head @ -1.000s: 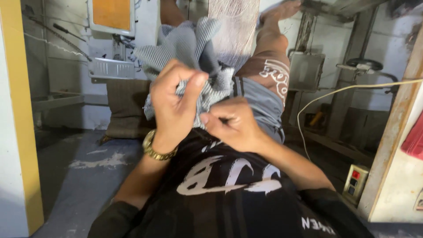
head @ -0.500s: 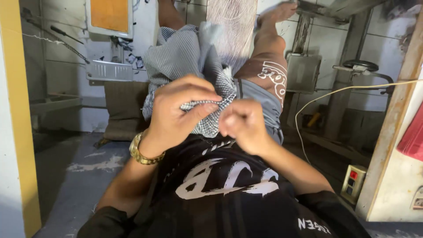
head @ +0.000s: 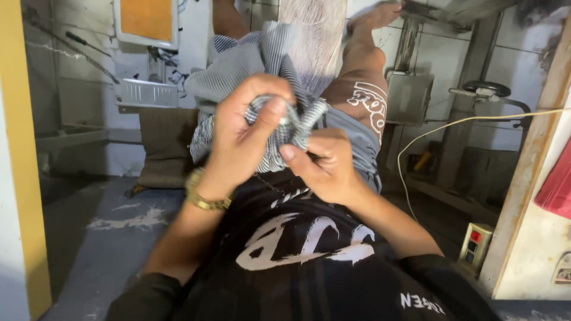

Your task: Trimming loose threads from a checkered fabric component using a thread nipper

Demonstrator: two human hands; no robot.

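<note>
Two hands pinching striped cloth (head: 262, 65) between them (left hand (head: 241, 134) above, right hand (head: 324, 163) below)

A person seen from their own head, looking down the body. A black T-shirt (head: 297, 261) covers the chest, with large white brush-style lettering across its middle and smaller white lettering near its lower right edge. Short black sleeves end above the elbows; both forearms are bare. A gold watch (head: 205, 193) circles the left wrist, just left of the shirt. Beyond the shirt, grey shorts (head: 357, 139) carry a white printed design on the right thigh.
</note>
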